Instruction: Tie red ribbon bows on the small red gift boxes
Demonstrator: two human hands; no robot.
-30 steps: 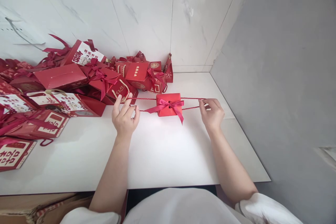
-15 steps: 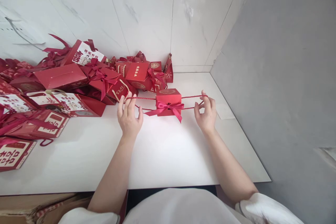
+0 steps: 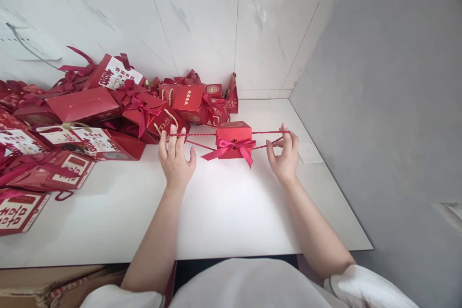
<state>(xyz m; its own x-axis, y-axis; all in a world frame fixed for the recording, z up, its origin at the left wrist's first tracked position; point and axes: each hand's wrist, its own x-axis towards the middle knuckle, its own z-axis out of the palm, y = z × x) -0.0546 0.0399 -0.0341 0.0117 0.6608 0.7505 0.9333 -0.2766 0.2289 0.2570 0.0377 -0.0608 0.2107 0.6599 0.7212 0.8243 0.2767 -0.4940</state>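
Observation:
A small red gift box (image 3: 234, 134) with a gold emblem on top sits between my hands. A magenta ribbon bow (image 3: 236, 145) is tied across its front. From each side of the box runs a loop of twisted red cord (image 3: 197, 134), stretched taut. My left hand (image 3: 177, 156) has the left loop hooked round its fingers, with its thumb held apart. On the other side my right hand (image 3: 284, 156) has curled fingers through the right loop. Whether the box rests on the table or hangs slightly above it, I cannot tell.
Several red gift boxes and bags (image 3: 84, 106) with ribbons and rope handles are piled on the left of the white table (image 3: 231, 221). Behind stands a marbled tile wall (image 3: 202, 24); a grey wall (image 3: 390, 106) bounds the right. A cardboard box (image 3: 46, 284) is at lower left.
The gift box has shifted slightly to the right. My left hand has drawn a little left, and its thumb and fingers have spread. My right hand has moved only slightly.

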